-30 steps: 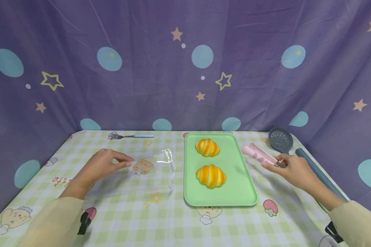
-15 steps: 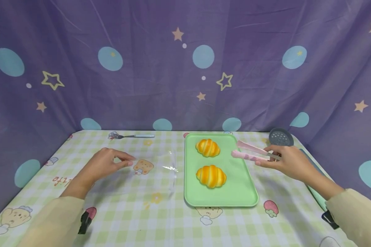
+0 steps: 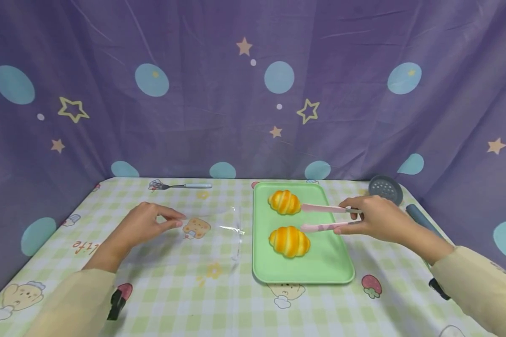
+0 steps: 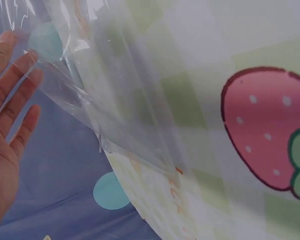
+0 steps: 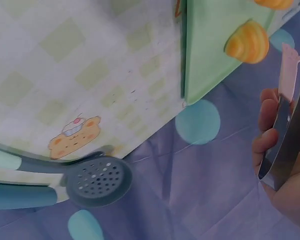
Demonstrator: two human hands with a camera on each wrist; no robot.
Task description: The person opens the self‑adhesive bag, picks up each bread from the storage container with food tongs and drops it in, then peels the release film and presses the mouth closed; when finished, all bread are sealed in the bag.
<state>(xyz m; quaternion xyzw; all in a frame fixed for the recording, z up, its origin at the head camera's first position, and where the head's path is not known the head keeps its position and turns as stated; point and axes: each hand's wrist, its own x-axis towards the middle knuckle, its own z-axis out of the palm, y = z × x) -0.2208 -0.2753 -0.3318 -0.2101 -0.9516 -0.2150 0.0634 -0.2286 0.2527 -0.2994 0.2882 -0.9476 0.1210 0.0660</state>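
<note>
My left hand (image 3: 139, 229) pinches the edge of a clear plastic bag (image 3: 232, 229) between thumb and fingers; the left wrist view shows the bag (image 4: 110, 115) hanging loosely from the fingertips. With my right hand (image 3: 379, 220) I hold pink-tipped metal tongs (image 3: 322, 208) over the right side of a light green tray (image 3: 320, 264). The two tong arms are spread apart, with nothing between them. On the tray lie two croissants, a far one (image 3: 284, 202) and a near one (image 3: 289, 241). The upper tong tip appears close beside the far croissant; whether they touch is unclear.
A fork (image 3: 189, 186) with a pale handle lies at the back left. Back right is a grey slotted skimmer (image 3: 385, 188), beside a blue handle (image 3: 421, 217) partly hidden by my right arm. A purple curtain (image 3: 219, 126) hangs behind the table.
My right hand has brought the tongs leftward from beside the tray to over it, and the tong arms have spread apart. The left hand with the bag stays nearly still.
</note>
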